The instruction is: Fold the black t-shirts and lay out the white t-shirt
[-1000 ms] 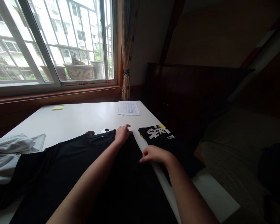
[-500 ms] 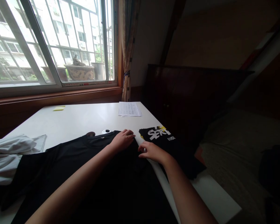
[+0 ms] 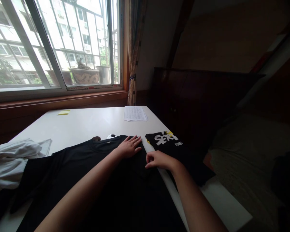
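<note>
A black T-shirt (image 3: 87, 167) lies spread over the white table, its neckline toward the far side and a sleeve stretched to the left. My left hand (image 3: 130, 146) rests flat on its upper right part, fingers apart. At the shirt's right edge, my right hand (image 3: 157, 159) is closed, thumb and curled fingers pinching the black cloth. Just beyond it sits a black garment with white "SERV" lettering (image 3: 166, 138) and yellow marks, at the table's right side.
Grey-white cloth (image 3: 12, 159) is heaped at the left. Paper sheets (image 3: 135, 113) and a yellow note (image 3: 63, 112) lie on the far part of the white table (image 3: 91, 120). Two small round objects, one brown (image 3: 96, 139) and one white-and-black (image 3: 111, 136), touch the shirt's top edge.
My left hand has flattened out on the shirt, its fingers spreading. My right hand's fingers have curled closed at the shirt's right edge. The view has shifted slightly.
</note>
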The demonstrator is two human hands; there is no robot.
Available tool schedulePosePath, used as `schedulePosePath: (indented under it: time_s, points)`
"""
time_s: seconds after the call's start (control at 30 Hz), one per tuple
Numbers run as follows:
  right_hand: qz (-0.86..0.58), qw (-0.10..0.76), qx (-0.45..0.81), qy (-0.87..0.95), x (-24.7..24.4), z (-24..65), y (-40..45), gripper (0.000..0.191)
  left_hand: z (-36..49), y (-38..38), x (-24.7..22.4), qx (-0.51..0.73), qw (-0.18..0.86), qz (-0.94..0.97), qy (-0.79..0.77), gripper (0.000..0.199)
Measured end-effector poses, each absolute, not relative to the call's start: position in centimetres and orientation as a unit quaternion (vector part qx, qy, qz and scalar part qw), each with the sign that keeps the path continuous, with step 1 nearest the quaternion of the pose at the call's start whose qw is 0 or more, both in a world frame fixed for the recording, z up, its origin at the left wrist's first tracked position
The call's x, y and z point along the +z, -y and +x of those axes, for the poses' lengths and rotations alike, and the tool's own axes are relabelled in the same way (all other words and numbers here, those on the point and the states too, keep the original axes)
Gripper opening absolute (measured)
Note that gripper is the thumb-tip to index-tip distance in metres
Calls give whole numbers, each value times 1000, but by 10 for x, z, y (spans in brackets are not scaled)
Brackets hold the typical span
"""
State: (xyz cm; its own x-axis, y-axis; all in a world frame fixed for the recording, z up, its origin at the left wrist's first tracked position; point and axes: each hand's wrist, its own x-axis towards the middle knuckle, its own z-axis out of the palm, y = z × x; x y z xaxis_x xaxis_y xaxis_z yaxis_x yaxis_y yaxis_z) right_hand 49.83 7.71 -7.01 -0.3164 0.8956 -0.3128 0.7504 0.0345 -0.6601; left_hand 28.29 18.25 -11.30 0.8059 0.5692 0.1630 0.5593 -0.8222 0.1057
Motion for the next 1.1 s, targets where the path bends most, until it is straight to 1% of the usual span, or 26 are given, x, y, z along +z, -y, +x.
schedulePosePath:
  time_s: [0.27, 0.33, 0.47, 0.6, 0.7, 0.77, 0.83, 0.93, 1.1]
  points:
    - [-576, 81, 389, 714, -68, 501, -77, 28, 280, -175, -102, 100, 17, 941, -322, 62]
    - [-578, 81, 392, 711, -69, 502, -77, 28, 272, -168, -97, 111, 11, 939, -325, 64]
    - [-574, 78, 397, 712, -69, 504, -77, 27, 240, -136, -92, 146, 19, 941, -304, 58]
    - [-575, 70, 382, 720, -68, 504, -77, 28, 186, -91, -98, 138, 59, 939, -309, 63]
    - [-575, 74, 377, 722, -67, 502, -77, 30, 132, -65, -99, 126, 55, 929, -345, 56]
    - [-572, 82, 369, 728, -67, 501, -77, 32, 90, -55, -94, 139, 41, 910, -388, 50]
    - [-575, 85, 355, 733, -67, 499, -76, 36, 45, -49, -85, 178, 23, 878, -443, 44]
    - [-581, 83, 334, 738, -70, 499, -77, 37, -15, -42, -72, 240, -32, 801, -547, 43]
    - [-590, 86, 312, 739, -75, 497, -80, 40, -69, -30, -73, 239, -92, 708, -658, 50]
